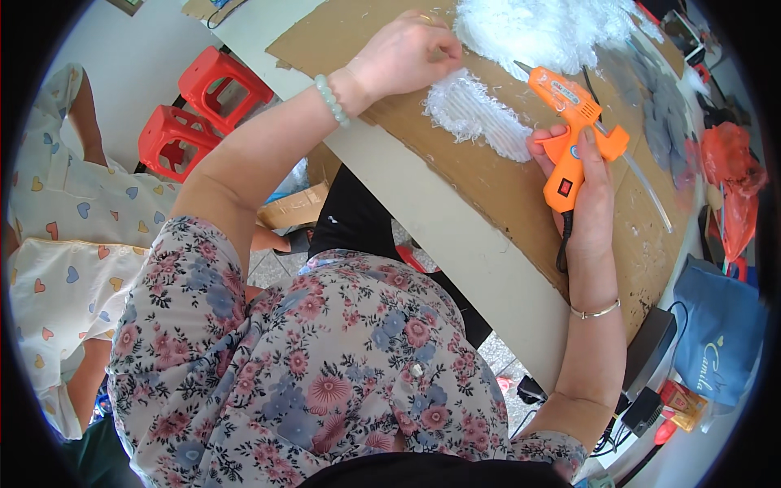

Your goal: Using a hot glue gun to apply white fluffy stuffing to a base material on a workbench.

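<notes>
My right hand (592, 199) is wrapped round an orange hot glue gun (573, 154), with fingers by its trigger. The metal nozzle points up and left, and a clear glue stick (648, 191) trails from its back end. Over the cardboard (407, 134), my left hand (411, 55) is closed with its fingers curled together; whether anything is pinched in them is hidden. Just below those fingers lies a white fringed, ribbed strip of fabric (476, 114), between both hands. Beyond it a heap of white fluffy material (545, 32) reaches close to the nozzle.
The cardboard covers a pale table (366, 154). Grey pieces (667, 106) lie at the right, near a red plastic bag (732, 175) and a blue bag (720, 329). Red stools (224, 85) stand left, beside another person in a heart-print top (81, 203). The glue gun's black cord (563, 244) hangs down.
</notes>
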A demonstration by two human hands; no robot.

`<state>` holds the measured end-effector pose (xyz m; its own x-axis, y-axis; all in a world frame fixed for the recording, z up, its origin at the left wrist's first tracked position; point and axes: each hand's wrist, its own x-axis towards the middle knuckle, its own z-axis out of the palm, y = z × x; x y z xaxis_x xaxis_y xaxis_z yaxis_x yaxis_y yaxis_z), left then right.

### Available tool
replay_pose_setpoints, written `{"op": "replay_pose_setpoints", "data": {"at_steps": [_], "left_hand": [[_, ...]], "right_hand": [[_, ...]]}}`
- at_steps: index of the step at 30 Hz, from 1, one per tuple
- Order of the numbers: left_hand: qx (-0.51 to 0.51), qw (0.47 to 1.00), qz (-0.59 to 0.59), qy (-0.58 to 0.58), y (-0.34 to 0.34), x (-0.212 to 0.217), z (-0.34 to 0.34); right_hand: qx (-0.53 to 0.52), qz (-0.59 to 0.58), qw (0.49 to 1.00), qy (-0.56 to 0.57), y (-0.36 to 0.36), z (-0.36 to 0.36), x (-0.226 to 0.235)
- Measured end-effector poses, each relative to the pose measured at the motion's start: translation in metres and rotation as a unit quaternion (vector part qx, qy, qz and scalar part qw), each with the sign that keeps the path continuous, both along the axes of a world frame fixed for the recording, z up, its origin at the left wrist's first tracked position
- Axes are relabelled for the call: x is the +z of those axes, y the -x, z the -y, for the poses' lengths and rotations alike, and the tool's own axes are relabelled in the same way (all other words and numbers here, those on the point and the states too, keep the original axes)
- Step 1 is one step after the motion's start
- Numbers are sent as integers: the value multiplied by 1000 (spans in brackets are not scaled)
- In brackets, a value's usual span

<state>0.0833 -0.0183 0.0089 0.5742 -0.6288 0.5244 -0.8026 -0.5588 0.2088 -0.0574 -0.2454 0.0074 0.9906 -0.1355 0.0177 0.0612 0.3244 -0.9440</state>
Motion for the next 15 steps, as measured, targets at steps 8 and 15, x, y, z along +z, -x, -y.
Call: {"op": "replay_pose_setpoints", "data": {"at_steps": [8,15], "left_hand": [[-13,993,-116,30,-21,4,8],[-49,993,-93,-46,-10,-2,1]], "right_hand": [[7,-10,1000,-1,1,1,-2],[12,-7,1000,-9,2,1,-2]]}}
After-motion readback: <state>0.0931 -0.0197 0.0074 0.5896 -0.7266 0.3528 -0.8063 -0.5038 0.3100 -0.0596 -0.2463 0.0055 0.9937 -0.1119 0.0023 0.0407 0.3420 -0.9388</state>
